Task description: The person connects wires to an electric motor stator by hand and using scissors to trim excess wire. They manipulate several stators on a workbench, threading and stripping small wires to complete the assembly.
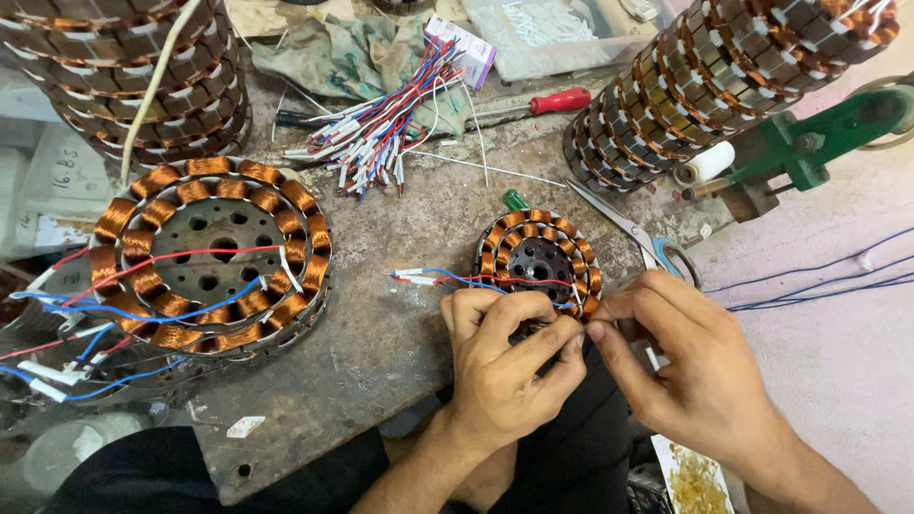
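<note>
A small round stator [539, 257] wound with copper coils lies at the near edge of the grey workbench [400, 314]. Red and blue wires [433, 277] with white sleeves trail from it to the left. My left hand [505, 357] grips the stator's near rim, fingers curled over it. My right hand [681, 357] pinches something thin at the rim, thumb and forefinger tip meeting the left fingers; what it pinches is hidden.
A larger wound stator [211, 255] with red and blue leads lies left. Stacks of stators stand at back left [124, 76] and back right [724, 67]. A wire bundle [386, 124], red-handled screwdriver [547, 102], scissors [633, 233] and green clamp [809, 143] surround the spot.
</note>
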